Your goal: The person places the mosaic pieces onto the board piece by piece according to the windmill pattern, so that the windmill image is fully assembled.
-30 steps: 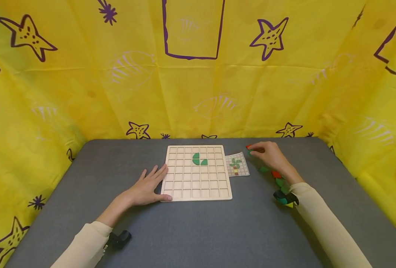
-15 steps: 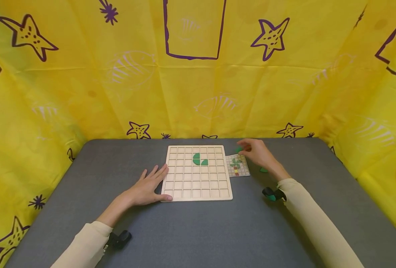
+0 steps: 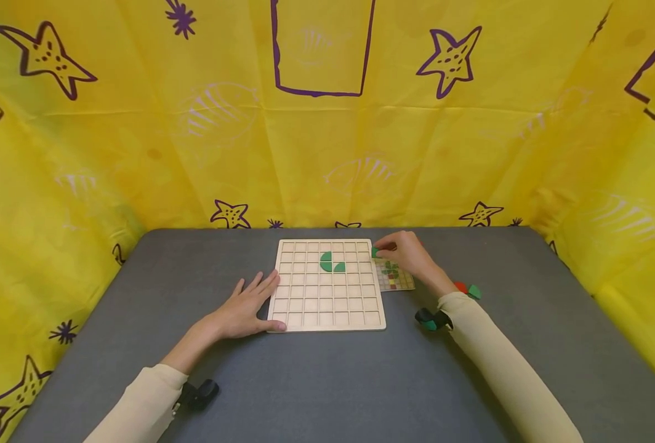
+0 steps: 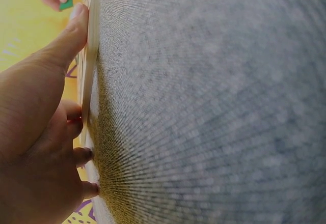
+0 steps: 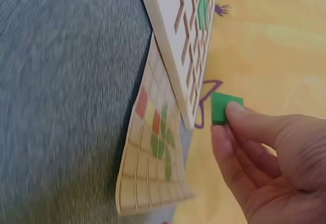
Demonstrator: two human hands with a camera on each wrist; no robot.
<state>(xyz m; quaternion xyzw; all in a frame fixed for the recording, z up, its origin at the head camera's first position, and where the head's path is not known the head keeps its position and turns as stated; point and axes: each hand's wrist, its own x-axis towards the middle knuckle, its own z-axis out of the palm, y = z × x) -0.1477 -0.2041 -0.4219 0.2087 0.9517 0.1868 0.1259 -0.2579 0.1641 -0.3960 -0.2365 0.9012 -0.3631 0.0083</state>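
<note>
My right hand (image 3: 413,255) pinches a green tile (image 5: 220,108) between thumb and fingers. It is raised by the upper right corner of the wooden grid board (image 3: 311,304), above the pattern card (image 5: 145,165). The thumb covers part of the tile, so its full outline is hidden. My left hand (image 3: 241,312) rests on the board's left edge with fingers spread, the thumb (image 4: 74,33) at the near corner. Three green quarter-circle tiles (image 3: 340,267) lie in the board's upper middle cells.
A red tile (image 3: 460,287) and a green tile (image 3: 474,291) lie beside the right sleeve (image 3: 499,351), which hides part of the table. Yellow cloth (image 3: 305,141) hangs behind the grey table (image 3: 316,387). Black straps (image 3: 199,395) circle the wrists.
My right hand has moved left from the loose tiles, carrying the green tile over the card to the board's right edge. My left hand has stayed on the board.
</note>
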